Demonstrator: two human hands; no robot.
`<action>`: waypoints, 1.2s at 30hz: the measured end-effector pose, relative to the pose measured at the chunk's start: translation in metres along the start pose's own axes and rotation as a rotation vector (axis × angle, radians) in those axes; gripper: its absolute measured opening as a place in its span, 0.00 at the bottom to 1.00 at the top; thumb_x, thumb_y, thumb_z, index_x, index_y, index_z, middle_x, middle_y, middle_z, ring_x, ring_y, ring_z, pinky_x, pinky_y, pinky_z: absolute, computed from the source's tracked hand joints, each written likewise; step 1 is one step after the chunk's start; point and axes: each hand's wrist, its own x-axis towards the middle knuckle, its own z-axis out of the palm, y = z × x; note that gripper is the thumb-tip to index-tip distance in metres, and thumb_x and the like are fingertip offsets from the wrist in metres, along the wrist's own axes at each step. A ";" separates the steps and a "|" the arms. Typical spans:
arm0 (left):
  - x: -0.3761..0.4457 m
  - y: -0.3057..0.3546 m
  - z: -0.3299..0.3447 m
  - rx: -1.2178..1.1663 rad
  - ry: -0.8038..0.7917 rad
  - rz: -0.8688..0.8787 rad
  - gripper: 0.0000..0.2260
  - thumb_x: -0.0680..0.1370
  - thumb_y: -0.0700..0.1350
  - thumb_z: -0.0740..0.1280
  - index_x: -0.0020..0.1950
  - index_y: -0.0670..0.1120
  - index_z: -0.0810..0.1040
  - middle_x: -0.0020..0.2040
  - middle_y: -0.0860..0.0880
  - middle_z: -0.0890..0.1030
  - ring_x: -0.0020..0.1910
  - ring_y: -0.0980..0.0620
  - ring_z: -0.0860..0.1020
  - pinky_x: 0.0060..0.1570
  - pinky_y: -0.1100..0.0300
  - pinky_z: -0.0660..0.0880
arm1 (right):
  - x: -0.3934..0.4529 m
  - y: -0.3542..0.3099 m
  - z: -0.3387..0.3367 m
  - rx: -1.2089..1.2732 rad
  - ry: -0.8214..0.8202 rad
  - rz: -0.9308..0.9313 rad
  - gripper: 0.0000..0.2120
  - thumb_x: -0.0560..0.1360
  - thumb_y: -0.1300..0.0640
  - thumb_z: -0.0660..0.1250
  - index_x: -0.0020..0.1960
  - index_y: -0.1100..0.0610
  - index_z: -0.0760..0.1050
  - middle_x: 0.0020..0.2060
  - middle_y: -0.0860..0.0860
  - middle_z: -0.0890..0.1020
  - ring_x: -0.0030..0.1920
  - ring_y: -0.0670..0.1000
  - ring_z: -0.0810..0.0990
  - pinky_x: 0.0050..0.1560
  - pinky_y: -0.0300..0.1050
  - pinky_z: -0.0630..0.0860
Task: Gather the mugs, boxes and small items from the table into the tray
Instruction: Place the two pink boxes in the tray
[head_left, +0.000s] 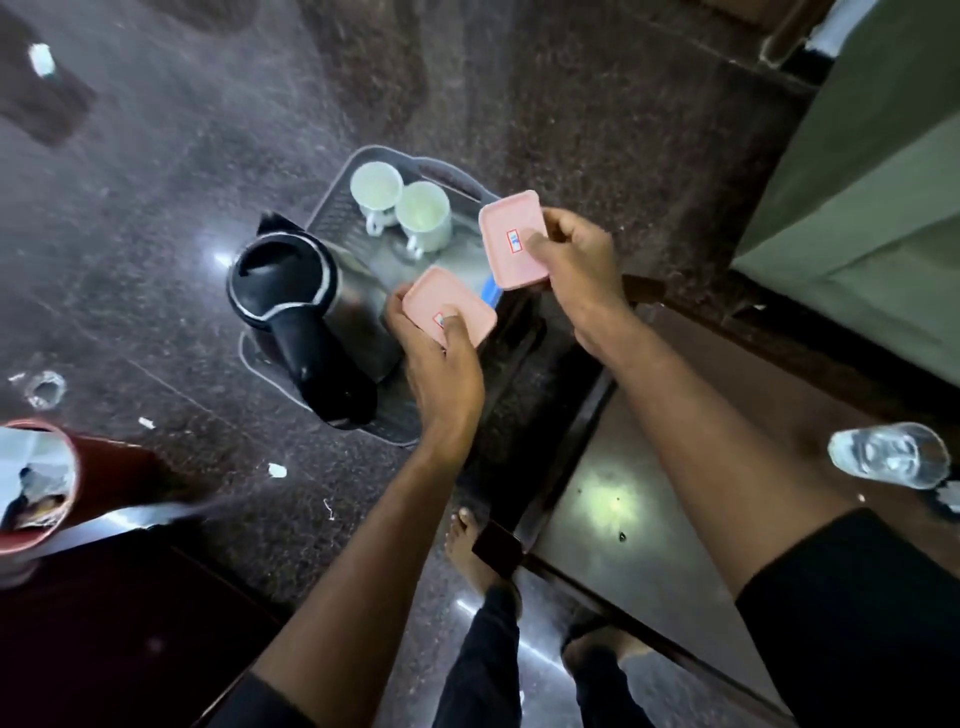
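dim indoor | glare spots on floor | soft blur | wide-angle edge warp

Both forearms are bare, the dark sleeves ending around the elbows. The left hand and right hand wear no rings or gloves. Dark trousers reach bare feet.

Dark speckled floor bears grey tray; paper scraps nearby.

An electric kettle stands black-lidded and steel-bodied. Well left of the kettle and nearer the camera sits a red waste bin. Far right of the kettle, a clear water bottle lies on its side.
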 end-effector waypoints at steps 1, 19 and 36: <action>0.008 0.000 0.002 -0.058 -0.007 -0.076 0.23 0.85 0.39 0.62 0.80 0.46 0.61 0.71 0.44 0.77 0.63 0.48 0.78 0.63 0.60 0.73 | 0.008 -0.005 0.009 -0.108 -0.016 -0.044 0.10 0.76 0.59 0.69 0.54 0.52 0.84 0.45 0.45 0.87 0.45 0.45 0.86 0.46 0.42 0.82; 0.075 -0.013 0.060 -0.096 0.156 -0.504 0.20 0.82 0.38 0.68 0.74 0.41 0.70 0.71 0.39 0.77 0.69 0.41 0.78 0.61 0.63 0.72 | 0.064 -0.022 0.060 -1.162 -0.072 -0.263 0.17 0.73 0.67 0.63 0.57 0.54 0.82 0.53 0.60 0.84 0.56 0.66 0.83 0.52 0.54 0.80; 0.079 -0.007 0.068 -0.059 0.287 -0.553 0.21 0.78 0.41 0.72 0.70 0.46 0.72 0.70 0.38 0.74 0.69 0.38 0.74 0.69 0.50 0.72 | 0.050 0.006 0.057 -1.228 -0.212 -0.449 0.13 0.81 0.53 0.66 0.63 0.55 0.82 0.63 0.55 0.73 0.64 0.58 0.72 0.57 0.55 0.78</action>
